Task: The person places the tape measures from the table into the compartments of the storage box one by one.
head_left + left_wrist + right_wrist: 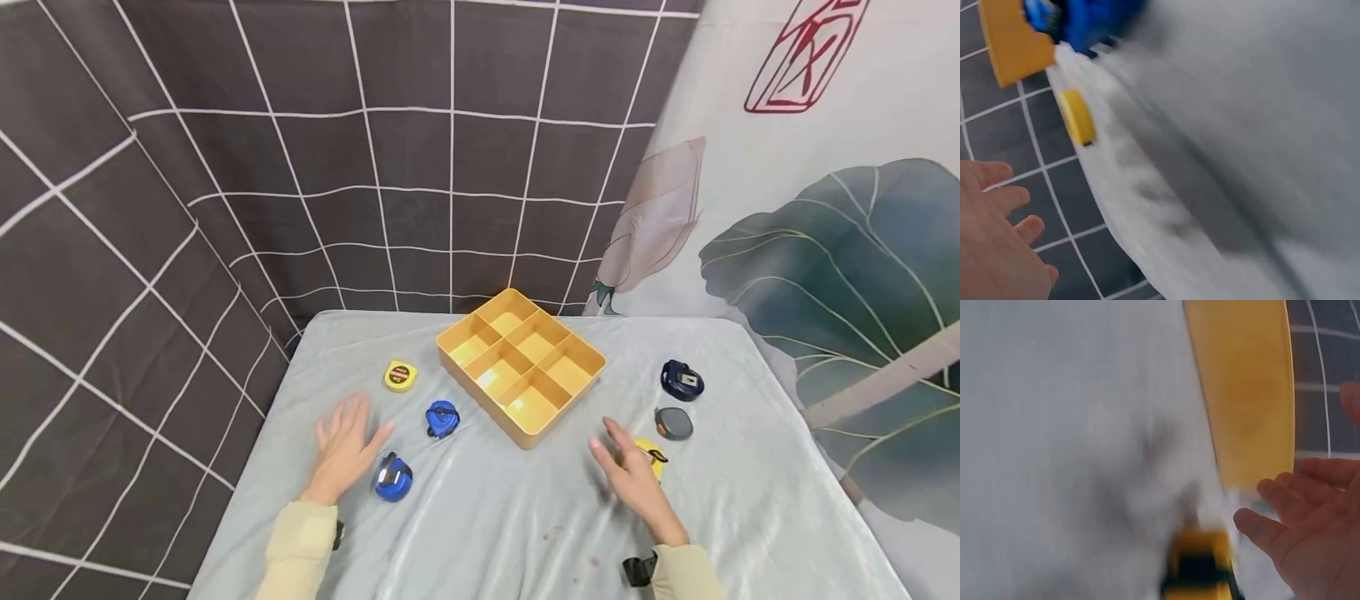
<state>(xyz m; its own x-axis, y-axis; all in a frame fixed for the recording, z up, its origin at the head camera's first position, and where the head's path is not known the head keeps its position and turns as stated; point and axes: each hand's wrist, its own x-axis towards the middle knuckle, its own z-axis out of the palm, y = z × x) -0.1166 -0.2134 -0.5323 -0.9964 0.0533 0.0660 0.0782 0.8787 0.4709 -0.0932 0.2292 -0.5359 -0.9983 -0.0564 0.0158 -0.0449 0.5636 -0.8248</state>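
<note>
My left hand (343, 446) is held over the left of the table with fingers spread, holding nothing. Just right of it lie two blue tape measures, one nearer the front (393, 477) and one farther back (442, 418). A yellow tape measure (401, 376) rests beyond its fingertips. On the other side, my right hand (633, 477) has its fingers extended and holds nothing. It partly covers a yellow and black tape measure (652, 458). Between the hands, toward the back, sits a yellow box (483, 402) with several square compartments, set at an angle; the compartments hold nothing.
Right of the right hand lie a grey tape measure (674, 423) and a dark blue one (682, 381). A pale cloth (480, 533) with soft folds covers the table. Dark gridded fabric (405, 150) hangs behind and to the left, a printed curtain (675, 275) at right.
</note>
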